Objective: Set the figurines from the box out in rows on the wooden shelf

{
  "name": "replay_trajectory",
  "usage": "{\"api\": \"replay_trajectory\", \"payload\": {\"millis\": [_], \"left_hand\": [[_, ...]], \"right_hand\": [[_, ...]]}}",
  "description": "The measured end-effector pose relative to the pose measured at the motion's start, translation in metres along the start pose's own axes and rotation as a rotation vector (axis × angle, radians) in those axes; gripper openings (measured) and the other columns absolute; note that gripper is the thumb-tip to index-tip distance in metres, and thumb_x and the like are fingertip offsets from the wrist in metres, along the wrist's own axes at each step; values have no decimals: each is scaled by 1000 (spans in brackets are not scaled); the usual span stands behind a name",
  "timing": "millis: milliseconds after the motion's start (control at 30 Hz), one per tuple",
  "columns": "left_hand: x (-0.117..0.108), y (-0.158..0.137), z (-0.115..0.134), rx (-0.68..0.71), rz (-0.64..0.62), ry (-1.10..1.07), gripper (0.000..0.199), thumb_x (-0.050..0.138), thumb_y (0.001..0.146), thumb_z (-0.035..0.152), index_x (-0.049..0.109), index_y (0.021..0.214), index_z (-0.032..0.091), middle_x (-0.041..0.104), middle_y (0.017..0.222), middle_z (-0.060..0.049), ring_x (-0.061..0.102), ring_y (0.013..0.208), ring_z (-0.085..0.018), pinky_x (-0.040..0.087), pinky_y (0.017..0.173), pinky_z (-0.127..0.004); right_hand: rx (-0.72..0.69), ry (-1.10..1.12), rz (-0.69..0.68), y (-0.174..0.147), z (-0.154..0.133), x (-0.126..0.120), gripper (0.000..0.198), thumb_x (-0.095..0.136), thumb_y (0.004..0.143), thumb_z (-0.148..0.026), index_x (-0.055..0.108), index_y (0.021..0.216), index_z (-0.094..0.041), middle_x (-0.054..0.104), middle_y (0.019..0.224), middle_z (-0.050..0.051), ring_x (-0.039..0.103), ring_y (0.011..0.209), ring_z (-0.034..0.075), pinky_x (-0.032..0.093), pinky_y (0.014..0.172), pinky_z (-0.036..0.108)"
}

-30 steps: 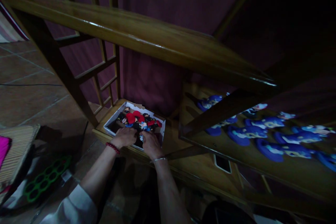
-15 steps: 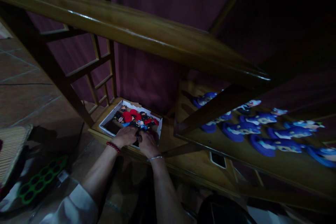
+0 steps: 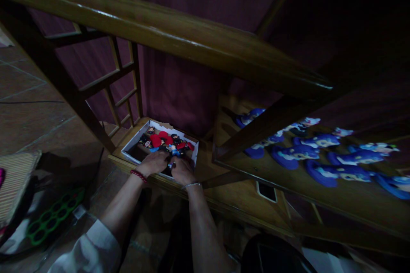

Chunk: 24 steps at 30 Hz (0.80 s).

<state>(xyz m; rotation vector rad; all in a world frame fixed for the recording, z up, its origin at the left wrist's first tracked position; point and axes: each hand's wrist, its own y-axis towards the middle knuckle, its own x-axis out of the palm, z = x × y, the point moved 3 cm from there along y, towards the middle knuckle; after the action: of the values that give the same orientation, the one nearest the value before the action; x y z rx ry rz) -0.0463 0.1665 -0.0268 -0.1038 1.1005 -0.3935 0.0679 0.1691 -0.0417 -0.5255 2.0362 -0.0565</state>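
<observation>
Both hands reach into a shallow white cardboard box [image 3: 130, 160] on the wooden shelf. Small figurines in red, black and blue [image 3: 162, 139] lie in a heap in its far part. My left hand [image 3: 154, 163], a dark red bead bracelet at its wrist, is curled over the near side of the box. Close beside it, my right hand [image 3: 182, 171] with a thin silvery bangle has its fingers bent inward. A small pale thing [image 3: 172, 165] shows between the two hands, too dim to name. Most fingertips are hidden.
Rows of blue and white figurines [image 3: 296, 153] on round bases stand on a higher shelf at right. A wooden beam [image 3: 160, 30] crosses above my arms. A dark-screened phone [image 3: 267, 192] lies on the low shelf. A green rack with holes [image 3: 53, 217] is at lower left.
My right hand has shifted slightly right and down, leaving a little more space from the left hand, which stays nearly still. The view has tilted slightly.
</observation>
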Motion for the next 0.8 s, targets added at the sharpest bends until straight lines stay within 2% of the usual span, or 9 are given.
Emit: {"api": "replay_trajectory", "payload": {"millis": [167,333,567,667,800], "left_hand": [[-4,0,-2,12,16,-35,31,34,76,16,59,95,15,63,98,-10,57,90,-20,42,76,-27],[-9,-1,-3,22,38,-114,40,33,76,15,55,109,18,60,109,-8,55,97,-18,40,83,-26],[-12,-1,-17,-104,70,-75,46,34,75,17,49,118,19,57,115,-9,52,105,-22,39,85,-30],[-14,-2,-23,-161,68,-53,47,33,76,19,46,121,21,54,118,-9,49,109,-23,38,87,-32],[-18,-4,-31,-217,73,-19,43,34,77,19,50,117,22,56,116,-8,51,106,-22,38,88,-32]], "right_hand": [[-1,12,-10,-6,-9,-4,27,44,71,-11,60,88,-23,65,94,3,56,92,16,36,78,24],[-65,31,0,-8,-18,-7,28,43,73,-12,59,93,-24,64,96,3,55,93,16,36,78,24],[-59,132,48,-3,-14,-11,28,39,76,-11,59,91,-23,64,90,0,56,87,11,38,80,21],[-77,168,121,0,-12,-15,29,37,77,-11,58,93,-23,61,93,1,55,88,12,38,80,22],[-77,189,291,5,-1,-19,29,40,72,-6,58,89,-21,57,99,3,50,95,14,36,86,27]]}}
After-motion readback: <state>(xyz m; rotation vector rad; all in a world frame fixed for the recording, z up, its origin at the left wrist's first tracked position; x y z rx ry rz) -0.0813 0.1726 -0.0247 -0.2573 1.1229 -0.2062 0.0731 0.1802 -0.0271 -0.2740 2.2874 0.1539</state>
